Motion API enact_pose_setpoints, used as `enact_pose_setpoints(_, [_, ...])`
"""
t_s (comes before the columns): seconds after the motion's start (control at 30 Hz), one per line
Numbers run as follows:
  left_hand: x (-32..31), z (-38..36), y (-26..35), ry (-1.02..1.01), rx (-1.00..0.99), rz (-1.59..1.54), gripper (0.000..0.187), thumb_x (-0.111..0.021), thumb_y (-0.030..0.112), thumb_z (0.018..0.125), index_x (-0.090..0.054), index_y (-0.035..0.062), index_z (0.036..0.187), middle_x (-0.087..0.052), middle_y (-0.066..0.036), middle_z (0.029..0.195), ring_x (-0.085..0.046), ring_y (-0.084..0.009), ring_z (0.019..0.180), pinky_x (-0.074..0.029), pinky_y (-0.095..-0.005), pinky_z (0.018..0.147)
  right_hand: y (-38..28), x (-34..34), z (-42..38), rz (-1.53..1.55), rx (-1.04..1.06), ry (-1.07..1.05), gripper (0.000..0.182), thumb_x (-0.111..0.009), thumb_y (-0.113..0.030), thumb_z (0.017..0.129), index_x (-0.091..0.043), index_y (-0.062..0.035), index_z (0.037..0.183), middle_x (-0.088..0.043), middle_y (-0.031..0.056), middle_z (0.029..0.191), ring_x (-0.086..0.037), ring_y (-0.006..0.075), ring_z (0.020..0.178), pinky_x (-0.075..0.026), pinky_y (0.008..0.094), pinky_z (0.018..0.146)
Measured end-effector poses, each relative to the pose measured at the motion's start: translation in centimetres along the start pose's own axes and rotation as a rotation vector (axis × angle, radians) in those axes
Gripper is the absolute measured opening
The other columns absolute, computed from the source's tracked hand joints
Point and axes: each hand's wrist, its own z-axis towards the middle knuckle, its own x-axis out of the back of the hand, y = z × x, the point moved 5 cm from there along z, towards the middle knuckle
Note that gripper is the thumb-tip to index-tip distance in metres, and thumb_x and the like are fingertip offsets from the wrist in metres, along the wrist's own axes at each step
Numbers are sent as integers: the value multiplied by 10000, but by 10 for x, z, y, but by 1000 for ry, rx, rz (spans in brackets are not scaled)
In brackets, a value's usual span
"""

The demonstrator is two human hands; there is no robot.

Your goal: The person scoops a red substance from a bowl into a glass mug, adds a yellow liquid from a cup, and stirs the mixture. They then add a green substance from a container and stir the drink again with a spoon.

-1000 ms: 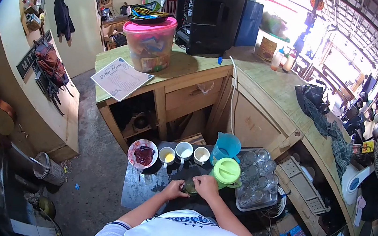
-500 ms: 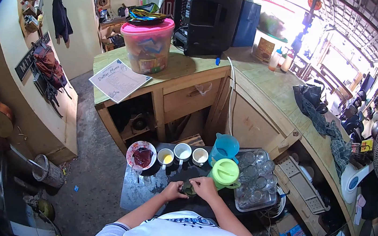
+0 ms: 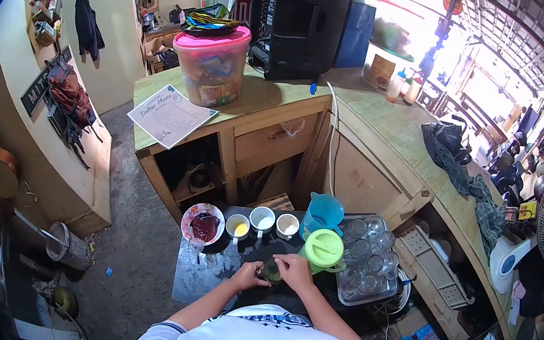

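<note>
Low over the dark table, my left hand (image 3: 249, 277) is closed around the side of a small greenish glass (image 3: 272, 273). My right hand (image 3: 293, 270) is at the rim of the glass, fingers pinched together; whatever they hold is too small to make out. Just beyond my hands stand three white cups: one with yellow contents (image 3: 237, 226), one with pale contents (image 3: 262, 219) and one with cream-coloured contents (image 3: 287, 225). To their left, a patterned plate (image 3: 189, 216) bears a dark red item (image 3: 204, 227). Close to my right hand is a lidded green pitcher (image 3: 325, 248).
Behind the green pitcher stands a blue pitcher (image 3: 325, 212). A tray (image 3: 355, 298) of upturned glasses lies at the right. The wooden counter (image 3: 270, 98) wraps around the table, carrying a menu sheet (image 3: 171, 117), a pink-lidded tub (image 3: 210, 67) and a black speaker (image 3: 303, 24).
Almost nothing differs. My right hand has shifted very slightly at the glass, while my left hand keeps its grip in the same spot.
</note>
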Motion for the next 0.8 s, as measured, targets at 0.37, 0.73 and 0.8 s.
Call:
enact_pose_setpoints(0.37, [1,-2,3,9,0,11,504,-907,246,572,-474,23,704,-474,-62,611,-428,-157,585,-416,-351,557,-1,2,-4,-116,6,-76,137,-657,-152,813,-739,-78,895,-669,120,750,-640,298,722,-508,389,652])
enact_pose_setpoints(0.73, [1,-1,2,9,-37,14,497,-906,267,580,-507,13,733,-496,-73,617,-429,-159,582,-416,-351,557,-8,6,-2,-40,104,21,140,-663,-161,823,-739,-73,900,-669,127,776,-637,298,690,-504,380,632])
enact_pose_setpoints(0.8, [1,-1,1,13,-25,21,500,-908,271,578,-506,13,727,-491,-77,611,-427,-157,579,-416,-352,555,-7,4,-3,20,47,-6,139,-661,-160,823,-740,-75,900,-671,126,781,-639,300,695,-505,382,634])
